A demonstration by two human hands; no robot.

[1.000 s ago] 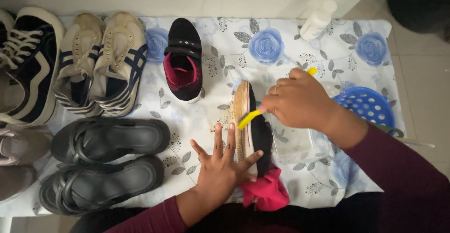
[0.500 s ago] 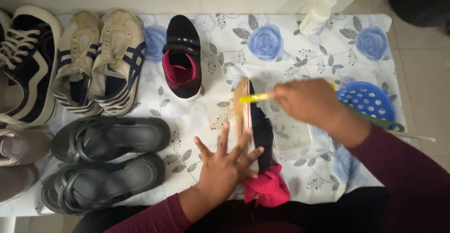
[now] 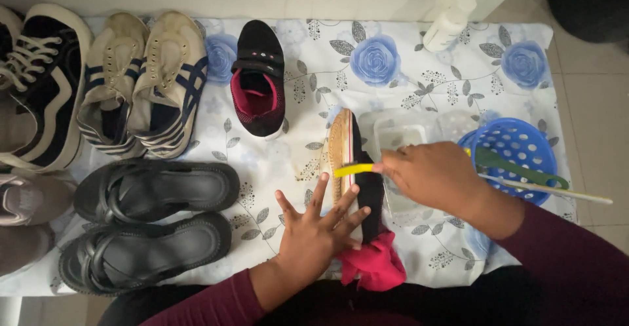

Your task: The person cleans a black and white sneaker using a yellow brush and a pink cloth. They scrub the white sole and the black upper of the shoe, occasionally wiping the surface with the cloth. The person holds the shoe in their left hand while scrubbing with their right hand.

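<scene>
A small black shoe with a pink lining (image 3: 357, 169) lies on its side on the flowered cloth (image 3: 406, 57), its tan sole facing left. My left hand (image 3: 314, 231) presses flat on it, fingers spread. My right hand (image 3: 436, 178) grips a yellow-handled brush (image 3: 354, 169), whose tip rests against the sole's edge. The matching black and pink shoe (image 3: 259, 80) stands upright further back.
A blue perforated basket (image 3: 524, 144) holding a green tool and a thin stick sits at right, a clear plastic tub (image 3: 400, 136) beside it. A white bottle (image 3: 449, 23) lies at the back. Black sandals (image 3: 151, 224), striped beige sneakers (image 3: 141, 80) and a dark sneaker (image 3: 39, 83) fill the left.
My right hand with the yellow brush has slid down and right along the shoe's sole. My left hand stays pressed on the shoe.
</scene>
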